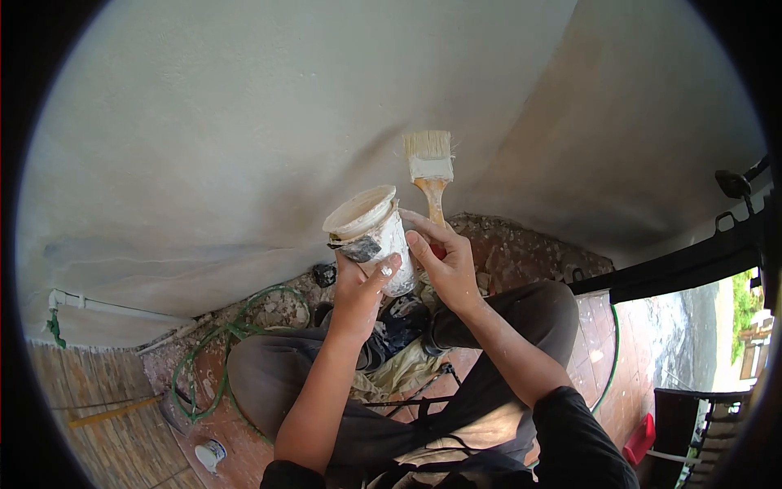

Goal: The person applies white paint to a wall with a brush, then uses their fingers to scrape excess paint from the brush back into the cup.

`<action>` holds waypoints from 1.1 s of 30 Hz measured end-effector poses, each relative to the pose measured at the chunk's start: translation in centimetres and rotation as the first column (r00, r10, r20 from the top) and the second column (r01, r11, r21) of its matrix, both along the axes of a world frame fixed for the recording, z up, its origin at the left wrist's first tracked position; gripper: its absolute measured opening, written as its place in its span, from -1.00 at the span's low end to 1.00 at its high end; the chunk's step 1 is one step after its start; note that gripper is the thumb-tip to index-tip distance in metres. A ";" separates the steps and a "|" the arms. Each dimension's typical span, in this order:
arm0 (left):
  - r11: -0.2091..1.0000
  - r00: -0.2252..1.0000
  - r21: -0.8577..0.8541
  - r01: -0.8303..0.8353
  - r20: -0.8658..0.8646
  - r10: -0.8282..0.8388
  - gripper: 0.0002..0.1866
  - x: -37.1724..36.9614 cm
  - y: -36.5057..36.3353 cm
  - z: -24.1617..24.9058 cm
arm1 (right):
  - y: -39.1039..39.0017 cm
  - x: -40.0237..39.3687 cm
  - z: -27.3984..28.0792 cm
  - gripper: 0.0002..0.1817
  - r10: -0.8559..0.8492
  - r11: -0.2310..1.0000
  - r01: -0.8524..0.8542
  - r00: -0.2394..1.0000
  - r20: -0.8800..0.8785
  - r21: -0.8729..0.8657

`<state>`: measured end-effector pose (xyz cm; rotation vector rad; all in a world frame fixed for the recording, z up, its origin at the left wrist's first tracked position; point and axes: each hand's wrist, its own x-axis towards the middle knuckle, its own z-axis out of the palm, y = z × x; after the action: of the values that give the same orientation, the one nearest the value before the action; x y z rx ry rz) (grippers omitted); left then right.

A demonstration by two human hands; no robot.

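Observation:
My left hand [361,295] is wrapped around a paint-smeared white plastic cup [394,253], which tilts a little in front of my chest. A dark patch marks the cup's side, and its open mouth faces up; how much it holds I cannot make out. In my right hand [453,269] is a wide paintbrush [430,167], bristles upward, its pale bristles and ferrule coated in white. The lower end of the wooden handle is hidden by my fingers. The fingertips of my right hand are close to the cup's side. A grey-white wall [228,122] rises right ahead.
A green hose [194,359] lies coiled on the floor to the left, near a white pipe [122,308] along the wall. A small white container [210,455] lies at lower left. Crumpled cloth [399,368] is between my legs. A red object [639,440] is at lower right.

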<state>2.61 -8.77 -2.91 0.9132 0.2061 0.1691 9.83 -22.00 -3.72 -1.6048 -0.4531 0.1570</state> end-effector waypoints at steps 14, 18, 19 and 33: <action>1.000 1.000 -0.026 -0.011 -0.011 0.011 -0.26 -0.1 0.5 0.1 | -0.1 -0.4 0.4 -0.77 -0.043 0.993 0.049 0.998 -0.054 0.111; 0.999 1.000 -0.046 -0.011 -0.018 0.010 -0.27 -0.1 0.5 0.1 | -0.1 -0.1 0.1 -0.79 -0.027 0.989 0.038 0.997 -0.078 0.144; 0.999 1.000 -0.044 -0.010 -0.018 0.009 -0.27 -0.1 0.4 0.3 | -0.1 -0.2 0.4 -0.79 -0.028 0.989 0.039 0.997 -0.078 0.146; 0.996 0.999 0.082 0.045 0.007 -0.045 -0.22 -0.2 -0.3 -0.2 | 0.2 -0.1 0.7 -0.74 -0.077 0.962 0.107 0.989 -0.129 0.251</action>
<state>2.41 -9.12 -3.13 0.9973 0.1713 0.1406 9.76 -21.78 -3.07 -1.3499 -0.2929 0.1168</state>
